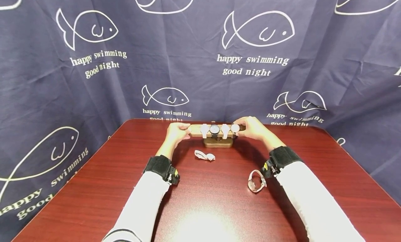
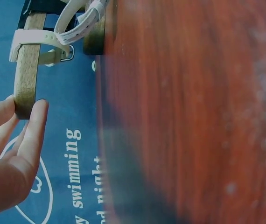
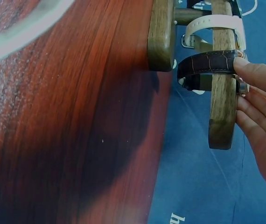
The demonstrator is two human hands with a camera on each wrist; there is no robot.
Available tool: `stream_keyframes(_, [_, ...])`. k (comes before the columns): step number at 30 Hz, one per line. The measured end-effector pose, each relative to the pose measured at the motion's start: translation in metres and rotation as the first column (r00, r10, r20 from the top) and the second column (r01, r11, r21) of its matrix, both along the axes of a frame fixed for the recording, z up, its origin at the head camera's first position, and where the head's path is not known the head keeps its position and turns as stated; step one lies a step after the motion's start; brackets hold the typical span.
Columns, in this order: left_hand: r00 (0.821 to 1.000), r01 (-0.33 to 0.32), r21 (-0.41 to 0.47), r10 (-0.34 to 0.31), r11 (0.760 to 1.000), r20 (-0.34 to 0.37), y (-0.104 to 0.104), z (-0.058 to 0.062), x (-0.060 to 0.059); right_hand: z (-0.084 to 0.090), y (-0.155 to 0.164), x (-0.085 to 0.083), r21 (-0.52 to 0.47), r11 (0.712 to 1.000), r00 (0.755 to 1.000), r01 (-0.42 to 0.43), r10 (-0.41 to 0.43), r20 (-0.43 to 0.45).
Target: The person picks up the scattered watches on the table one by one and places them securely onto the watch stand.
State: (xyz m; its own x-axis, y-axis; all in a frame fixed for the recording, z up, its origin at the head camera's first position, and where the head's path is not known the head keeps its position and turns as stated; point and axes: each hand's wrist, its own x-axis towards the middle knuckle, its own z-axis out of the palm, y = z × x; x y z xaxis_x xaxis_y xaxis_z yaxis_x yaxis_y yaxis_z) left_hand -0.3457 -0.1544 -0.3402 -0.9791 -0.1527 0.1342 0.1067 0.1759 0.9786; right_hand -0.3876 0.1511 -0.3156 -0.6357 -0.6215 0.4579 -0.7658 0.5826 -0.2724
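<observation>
A wooden watch stand (image 1: 216, 130) sits near the far edge of the table (image 1: 94, 186), about midway along it, its crossbar running left to right, so its long axis lies square across the person's line of sight. Four watches ring the bar: a white-strapped one (image 1: 204, 130), a dark one with a pale dial (image 1: 214, 129), another white one (image 1: 225, 129), and nearest the right end a watch with a dark brown leather strap (image 3: 207, 62). The right hand (image 1: 253, 128) is on that last watch, its fingertips (image 3: 252, 70) pressed to the strap and case against the bar; the right wrist view shows the strap wrapped round the bar just inside its free end. Whether the thumb closes round it from the hidden side cannot be told. The left hand (image 1: 176, 131) takes the opposite end of the bar, thumb and forefinger (image 2: 34, 126) pinching the rounded tip, steadying it. Both hands thus lie at the bar's two ends, well apart, with the right the one next to the brown-strapped watch. Closer to the person, two more watches lie loose on the table: a white one lying flat (image 1: 204, 155) just in front of the stand's base, and a pale, buckled one (image 1: 256, 181) beside the right wrist.
</observation>
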Motion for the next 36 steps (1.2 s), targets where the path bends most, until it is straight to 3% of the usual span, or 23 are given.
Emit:
stream_keyframes(6, [1.0, -0.005, -0.013, 0.005, 1.0, 0.007, 0.0, 0.002, 0.002, -0.001, 0.0, 0.001, 0.005, 1.0, 1.0, 0.027, -0.027, -0.01])
stream_keyframes(11, [1.0, 0.001, -0.084, 0.001, 0.996, 0.024, 0.001, 0.006, 0.006, -0.001, 0.002, 0.007, -0.003, 0.998, 0.998, 0.064, -0.064, 0.014])
stream_keyframes(18, [0.995, -0.086, -0.257, 0.098, 0.963, 0.036, -0.003, 0.014, 0.015, 0.002, 0.011, 0.019, -0.03, 0.997, 0.997, 0.07, -0.07, 0.029])
stream_keyframes(22, [1.0, -0.018, -0.328, 0.022, 0.945, 0.008, -0.005, 0.017, 0.024, 0.004, 0.017, 0.03, -0.028, 0.996, 0.996, 0.084, -0.083, 0.037])
stream_keyframes(25, [0.999, 0.037, -0.407, -0.047, 0.913, -0.017, -0.006, 0.019, 0.035, 0.005, 0.021, 0.038, -0.033, 0.996, 0.996, 0.08, -0.078, 0.045])
stream_keyframes(32, [0.982, 0.118, -0.63, -0.185, 0.768, -0.041, -0.001, 0.017, 0.051, 0.008, 0.025, 0.062, -0.084, 0.992, 0.991, 0.098, -0.089, 0.095])
stream_keyframes(36, [0.971, 0.156, -0.653, -0.237, 0.741, -0.037, -0.001, 0.012, 0.054, 0.005, 0.027, 0.073, -0.127, 0.987, 0.987, 0.1, -0.082, 0.139])
